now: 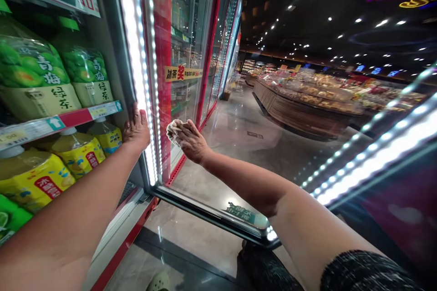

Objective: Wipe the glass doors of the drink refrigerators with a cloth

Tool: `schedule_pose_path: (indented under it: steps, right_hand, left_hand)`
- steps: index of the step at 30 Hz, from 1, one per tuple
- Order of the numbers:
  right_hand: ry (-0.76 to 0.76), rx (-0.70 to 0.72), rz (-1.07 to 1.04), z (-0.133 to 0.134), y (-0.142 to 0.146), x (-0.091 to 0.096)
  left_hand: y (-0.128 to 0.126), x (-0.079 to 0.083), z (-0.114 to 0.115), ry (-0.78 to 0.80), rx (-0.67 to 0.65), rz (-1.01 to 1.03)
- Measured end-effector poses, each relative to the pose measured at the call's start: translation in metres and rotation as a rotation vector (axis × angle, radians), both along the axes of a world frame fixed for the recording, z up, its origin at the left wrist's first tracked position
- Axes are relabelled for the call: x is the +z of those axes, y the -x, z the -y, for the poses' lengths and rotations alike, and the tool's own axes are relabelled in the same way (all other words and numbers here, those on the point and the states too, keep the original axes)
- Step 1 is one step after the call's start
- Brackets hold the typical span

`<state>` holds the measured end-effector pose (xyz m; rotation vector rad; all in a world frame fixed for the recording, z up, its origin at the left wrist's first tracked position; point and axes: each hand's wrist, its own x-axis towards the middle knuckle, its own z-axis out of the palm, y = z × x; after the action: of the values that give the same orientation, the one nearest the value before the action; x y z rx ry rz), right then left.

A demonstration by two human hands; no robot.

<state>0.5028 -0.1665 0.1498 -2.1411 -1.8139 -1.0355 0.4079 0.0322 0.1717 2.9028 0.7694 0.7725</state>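
On the red-edged glass fridge door [182,45], my right hand [190,142] grips a crumpled pale cloth [173,130] mid-wipe, left hand [136,129] flat on the lit frame [134,41]; next stroke likely needs pressure

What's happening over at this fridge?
A person stands at an open drinks fridge in a shop. Their right hand presses a crumpled cloth against the red inner frame of the glass door. The left hand rests on the fridge's lit edge, beside shelves of green-labelled and yellow-labelled bottles.
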Motion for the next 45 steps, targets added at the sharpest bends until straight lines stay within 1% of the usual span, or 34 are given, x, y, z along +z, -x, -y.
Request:
schedule_pose_path:
  steps: [4,9,11,15,17,20,22,25,28,32,34,36,39,41,45]
  right_hand:
    - [-0.086,-0.041,0.024,0.016,0.0,0.011]
    - [-0.011,-0.032,-0.01,0.023,0.005,0.008]
    - [0.007,-0.039,-0.023,0.025,0.006,0.012]
    - [-0.046,-0.091,-0.023,0.037,0.007,0.021]
    - [-0.046,-0.097,-0.018,0.047,0.009,0.017]
    - [0.013,-0.067,-0.001,0.064,0.011,0.006]
    - [0.035,-0.049,0.018,0.076,0.011,0.004]
    - [-0.024,-0.066,0.034,0.092,0.01,0.009]
    - [-0.081,-0.098,0.027,0.102,0.009,0.013]
    - [-0.045,-0.084,0.04,0.108,0.009,0.007]
    - [-0.03,-0.071,0.041,0.111,0.009,0.007]
    - [-0.049,-0.081,0.035,0.117,0.008,0.011]
    - [-0.122,-0.146,0.039,0.13,0.008,0.015]
    - [-0.137,-0.173,0.049,0.139,0.01,0.011]
    - [-0.066,-0.152,0.055,0.151,0.014,0.0]
  left_hand:
    - [-0.001,0.0,-0.001,-0.006,0.013,-0.035]
    - [-0.002,0.001,-0.001,0.002,0.021,-0.052]
    - [-0.002,0.002,-0.001,0.004,0.01,-0.045]
    - [0.0,0.003,-0.002,0.037,-0.012,-0.038]
    - [0.0,0.003,-0.002,0.048,-0.013,-0.04]
    - [0.0,0.005,-0.001,0.045,-0.009,-0.039]
    - [0.001,0.009,0.003,0.059,0.002,-0.047]
    - [0.001,0.015,0.012,0.142,0.038,-0.058]
    - [-0.002,0.015,0.026,0.21,0.033,-0.042]
    - [-0.005,0.004,0.049,0.207,-0.08,-0.038]
    - [-0.006,-0.002,0.06,0.217,-0.129,-0.033]
    - [-0.005,-0.007,0.069,0.236,-0.149,-0.029]
    - [-0.003,-0.013,0.08,0.27,-0.169,-0.014]
    - [-0.002,-0.017,0.085,0.292,-0.195,0.008]
    - [-0.001,-0.022,0.095,0.322,-0.222,0.043]
